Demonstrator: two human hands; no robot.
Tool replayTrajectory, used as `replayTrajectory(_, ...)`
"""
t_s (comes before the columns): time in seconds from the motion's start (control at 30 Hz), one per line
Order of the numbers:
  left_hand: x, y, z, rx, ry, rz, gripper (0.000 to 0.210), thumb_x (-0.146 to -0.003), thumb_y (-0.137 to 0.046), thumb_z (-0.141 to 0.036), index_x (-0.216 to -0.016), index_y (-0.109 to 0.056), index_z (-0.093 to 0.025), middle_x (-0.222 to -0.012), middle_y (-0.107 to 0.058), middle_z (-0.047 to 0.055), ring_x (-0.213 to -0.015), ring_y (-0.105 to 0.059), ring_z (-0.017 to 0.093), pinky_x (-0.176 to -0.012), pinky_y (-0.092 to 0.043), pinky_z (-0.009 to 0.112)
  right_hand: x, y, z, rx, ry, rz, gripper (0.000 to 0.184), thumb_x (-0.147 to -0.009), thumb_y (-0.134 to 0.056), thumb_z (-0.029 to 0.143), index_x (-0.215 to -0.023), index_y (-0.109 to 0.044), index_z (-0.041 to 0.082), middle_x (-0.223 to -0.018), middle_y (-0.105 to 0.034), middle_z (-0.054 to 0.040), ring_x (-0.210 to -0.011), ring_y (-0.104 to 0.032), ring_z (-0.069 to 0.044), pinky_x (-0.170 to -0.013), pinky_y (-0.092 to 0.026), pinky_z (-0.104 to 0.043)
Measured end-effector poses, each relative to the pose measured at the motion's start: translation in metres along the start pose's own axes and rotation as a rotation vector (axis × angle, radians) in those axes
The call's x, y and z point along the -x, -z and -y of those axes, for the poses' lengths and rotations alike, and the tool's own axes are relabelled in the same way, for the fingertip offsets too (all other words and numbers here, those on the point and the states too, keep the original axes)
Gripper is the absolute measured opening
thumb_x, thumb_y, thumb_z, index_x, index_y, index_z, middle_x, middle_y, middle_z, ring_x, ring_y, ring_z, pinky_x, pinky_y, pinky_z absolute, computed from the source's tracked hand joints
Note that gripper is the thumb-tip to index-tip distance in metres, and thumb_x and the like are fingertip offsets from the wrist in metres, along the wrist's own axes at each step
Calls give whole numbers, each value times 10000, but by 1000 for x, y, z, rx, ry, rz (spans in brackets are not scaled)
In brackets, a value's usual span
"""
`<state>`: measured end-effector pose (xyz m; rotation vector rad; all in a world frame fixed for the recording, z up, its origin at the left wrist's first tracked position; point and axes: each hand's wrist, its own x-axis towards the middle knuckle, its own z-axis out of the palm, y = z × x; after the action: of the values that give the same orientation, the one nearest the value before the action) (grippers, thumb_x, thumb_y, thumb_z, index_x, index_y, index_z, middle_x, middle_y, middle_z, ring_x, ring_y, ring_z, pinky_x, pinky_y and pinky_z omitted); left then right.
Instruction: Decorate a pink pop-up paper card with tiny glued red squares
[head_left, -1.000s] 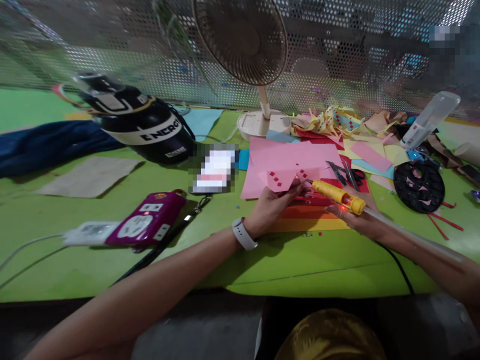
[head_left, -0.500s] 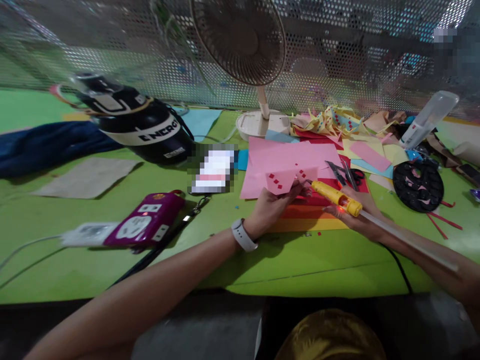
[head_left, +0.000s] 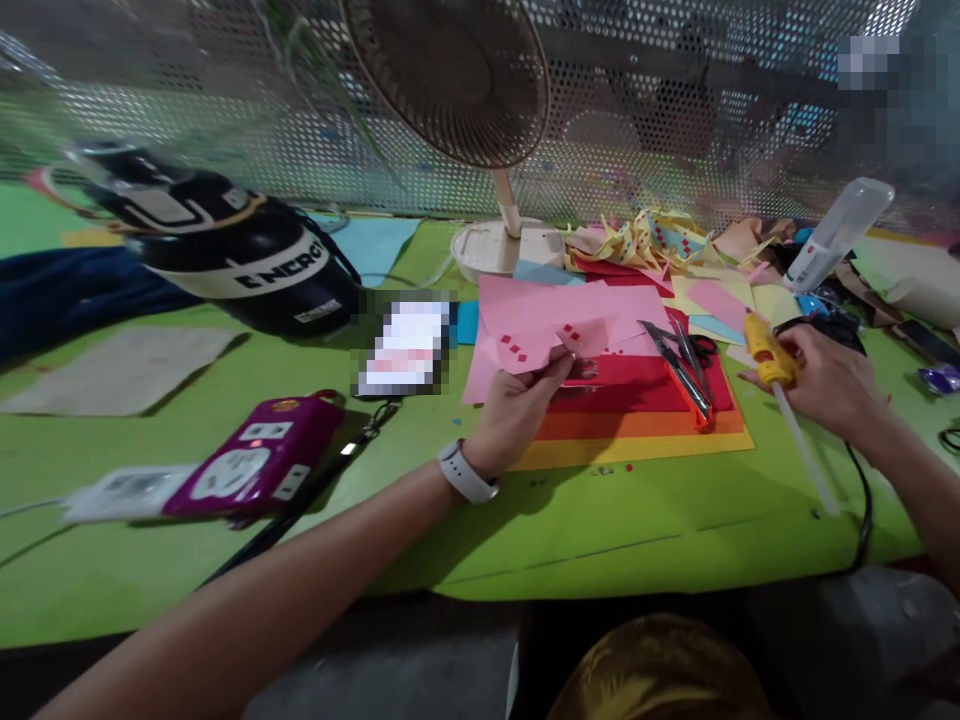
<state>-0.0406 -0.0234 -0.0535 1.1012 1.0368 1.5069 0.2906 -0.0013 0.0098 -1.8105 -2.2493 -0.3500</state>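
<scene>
A: Report grip status, both hands.

B: I read my left hand (head_left: 517,410) pinching the pink paper piece (head_left: 551,340) above the red sheet (head_left: 630,385). My right hand (head_left: 829,385) is wrapped around the yellow glue gun (head_left: 766,362), well apart, near the scissors (head_left: 686,360), over the green table (head_left: 600,520).

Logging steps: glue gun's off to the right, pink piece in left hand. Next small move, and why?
Probably press the pink paper piece closed with the left hand: the right hand holds the glue gun clear of it, nozzle pointing away.
</scene>
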Motion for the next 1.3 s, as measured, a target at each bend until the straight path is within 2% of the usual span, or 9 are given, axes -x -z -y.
replayTrajectory(0.1,-3,1,2,39,0,-4,294,-746,-796,-379,-936,-707,-174,-890,-751,45,-811,-736,192,-821,-601,352,12,-4,-34,11,-229,169,502,-767,-662,576,-1099,-560,213,-1128,-690,-162,-960,-657,-303,-718,-432,-363)
replayTrajectory(0.23,-4,1,3,67,14,-10,286,-726,-807,-372,-910,-707,-177,-884,-747,42,-819,-730,192,-813,-599,349,30,-12,-66,-15,-334,230,664,-736,-696,543,-1269,-519,187,-1118,-681,-163,-949,-653,-291,-753,-451,-366)
replayTrajectory(0.37,-2,-1,0,-25,-3,-42,309,-735,-793,-395,-935,-704,-177,-929,-751,57,-898,-724,221,-798,-591,337,42,-17,-84,-73,-300,195,673,-732,-692,456,-1315,-525,164,-1088,-678,-144,-900,-652,-268,-794,-472,-356)
replayTrajectory(0.5,-2,1,-1,-163,13,-73,311,-754,-772,-430,-917,-719,-170,-941,-762,83,-875,-716,233,-699,-593,316,44,-6,-92,-56,-193,270,643,-722,-661,483,-1266,-585,149,-1086,-688,-152,-962,-651,-308,-840,-482,-394)
replayTrajectory(0.6,-3,2,2,-149,26,-67,340,-737,-782,-434,-936,-720,-165,-1023,-754,99,-933,-711,246,-717,-599,324,41,9,-79,-5,-68,177,568,-753,-611,511,-1182,-640,141,-1143,-678,-184,-1054,-628,-352,-899,-471,-444)
replayTrajectory(0.73,-5,2,5,-95,7,-77,311,-725,-792,-407,-918,-720,-174,-1011,-755,80,-921,-723,234,-804,-601,351,24,16,-26,-140,73,33,402,-889,-491,465,-1100,-667,172,-1101,-704,-136,-1025,-650,-295,-880,-486,-409)
replayTrajectory(0.93,-4,3,4,-85,-20,-92,230,-735,-791,-345,-903,-737,-197,-927,-764,52,-848,-733,199,-785,-607,303,-20,-10,49,-125,214,332,224,-904,-538,374,-934,-660,188,-979,-728,-107,-871,-673,-260,-646,-434,-312)
replayTrajectory(1.13,-4,3,2,-33,33,-97,221,-709,-811,-320,-868,-721,-197,-896,-757,39,-797,-735,196,-755,-620,311,-34,-24,63,-126,140,385,80,-843,-566,244,-804,-614,193,-902,-718,-88,-790,-649,-238,-557,-331,-288)
replayTrajectory(1.3,-4,2,2,-5,61,-120,219,-705,-805,-303,-861,-701,-189,-881,-747,45,-795,-735,212,-741,-620,336,-31,-23,64,-159,45,353,136,-827,-592,298,-731,-581,201,-790,-707,-81,-710,-633,-225,-535,-315,-287)
